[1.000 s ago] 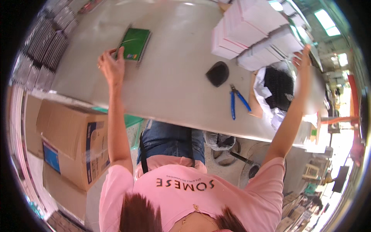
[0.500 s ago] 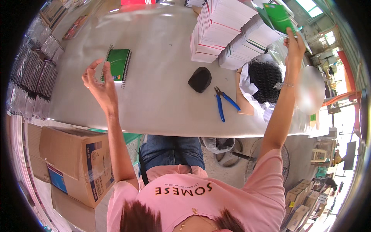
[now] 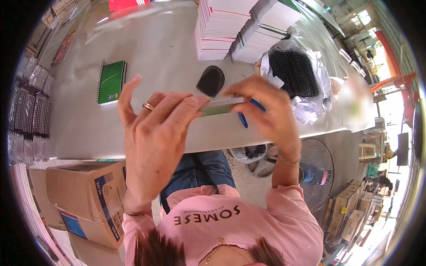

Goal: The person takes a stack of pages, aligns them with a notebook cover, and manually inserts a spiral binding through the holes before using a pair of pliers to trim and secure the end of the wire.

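Booklet (image 3: 217, 108), thin, nearly edge-on, whitish along top, dull green below

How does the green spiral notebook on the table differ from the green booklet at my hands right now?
The green spiral notebook lies cover-up on the table; the green booklet is raised and seen nearly edge-on.
The notebook is untouched; the booklet is held between the left hand and right hand.
The notebook shows coils; any on the booklet are hidden.
Both show green.
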The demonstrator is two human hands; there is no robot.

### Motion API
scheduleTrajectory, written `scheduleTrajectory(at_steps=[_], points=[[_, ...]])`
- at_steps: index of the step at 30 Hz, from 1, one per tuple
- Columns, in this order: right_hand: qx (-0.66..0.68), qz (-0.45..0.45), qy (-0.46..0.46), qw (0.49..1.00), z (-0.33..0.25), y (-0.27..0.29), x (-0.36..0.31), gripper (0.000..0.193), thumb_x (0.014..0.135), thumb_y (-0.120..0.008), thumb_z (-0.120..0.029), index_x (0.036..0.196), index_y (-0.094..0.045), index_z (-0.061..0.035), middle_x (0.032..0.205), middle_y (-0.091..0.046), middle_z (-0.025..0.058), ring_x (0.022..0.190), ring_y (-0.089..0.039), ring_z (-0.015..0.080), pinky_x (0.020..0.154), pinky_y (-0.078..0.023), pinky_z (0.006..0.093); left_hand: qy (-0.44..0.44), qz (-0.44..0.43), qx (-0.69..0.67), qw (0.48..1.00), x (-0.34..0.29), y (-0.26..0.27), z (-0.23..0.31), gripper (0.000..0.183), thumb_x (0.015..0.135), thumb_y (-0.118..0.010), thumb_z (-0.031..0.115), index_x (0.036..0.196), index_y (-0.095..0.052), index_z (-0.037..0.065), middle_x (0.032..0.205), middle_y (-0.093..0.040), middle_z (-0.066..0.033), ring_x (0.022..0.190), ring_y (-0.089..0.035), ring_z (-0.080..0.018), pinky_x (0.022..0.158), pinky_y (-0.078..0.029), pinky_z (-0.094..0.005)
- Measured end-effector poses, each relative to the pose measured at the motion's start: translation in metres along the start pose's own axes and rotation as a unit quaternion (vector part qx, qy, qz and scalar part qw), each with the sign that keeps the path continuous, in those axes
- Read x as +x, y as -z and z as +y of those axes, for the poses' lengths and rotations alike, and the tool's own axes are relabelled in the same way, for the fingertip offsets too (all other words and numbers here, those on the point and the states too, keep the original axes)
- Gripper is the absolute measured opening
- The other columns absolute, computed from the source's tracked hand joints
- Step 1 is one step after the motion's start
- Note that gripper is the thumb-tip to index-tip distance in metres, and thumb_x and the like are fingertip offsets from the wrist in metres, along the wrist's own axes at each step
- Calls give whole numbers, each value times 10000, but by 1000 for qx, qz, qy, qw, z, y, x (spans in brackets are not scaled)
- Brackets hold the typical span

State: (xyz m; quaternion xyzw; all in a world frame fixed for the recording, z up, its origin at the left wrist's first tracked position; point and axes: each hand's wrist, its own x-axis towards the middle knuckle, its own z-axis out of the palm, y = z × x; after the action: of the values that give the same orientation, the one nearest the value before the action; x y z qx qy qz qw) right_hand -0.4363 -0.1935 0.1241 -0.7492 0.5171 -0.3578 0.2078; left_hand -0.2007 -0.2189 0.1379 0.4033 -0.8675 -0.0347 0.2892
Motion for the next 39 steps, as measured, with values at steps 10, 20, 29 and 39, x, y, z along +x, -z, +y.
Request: scheduleTrajectory(at_steps=[10,20,29,39], points=[[-409,300,-294,810,189,129,-71,301,820,-732,-215,1060,-705,-35,977,-675,206,887,-648,356,830,-484,430,87,-51,16,995,-35,-46,-43,157,895,-569,38,1032,-602,109,978,-619,-21,1012,-583,-225,1130,-206,-521],[-403,420,-259,770,195,123,-76,197,826,-733,-215,961,-745,-73,885,-711,151,796,-683,311,753,-513,408,103,-38,-5,994,-56,-79,-41,219,870,-661,169,1070,-575,143,1096,-531,-44,1146,-497,-258,1128,-100,-637],[-347,344,-74,869,178,88,-60,145,914,-670,-186,1007,-731,-93,922,-708,74,826,-637,253,768,-496,358,151,45,-14,987,-60,-108,-35,479,706,-789,485,1006,-610,158,1133,-505,-40,1203,-433,-268,1103,-99,-665],[-385,460,-89,795,167,29,-63,175,957,-609,-210,1081,-688,-116,1053,-614,93,987,-522,256,900,-386,431,149,66,1,987,-59,-116,-37,477,693,-820,456,974,-595,142,1139,-520,-31,1177,-455,-284,1039,-208,-638]])
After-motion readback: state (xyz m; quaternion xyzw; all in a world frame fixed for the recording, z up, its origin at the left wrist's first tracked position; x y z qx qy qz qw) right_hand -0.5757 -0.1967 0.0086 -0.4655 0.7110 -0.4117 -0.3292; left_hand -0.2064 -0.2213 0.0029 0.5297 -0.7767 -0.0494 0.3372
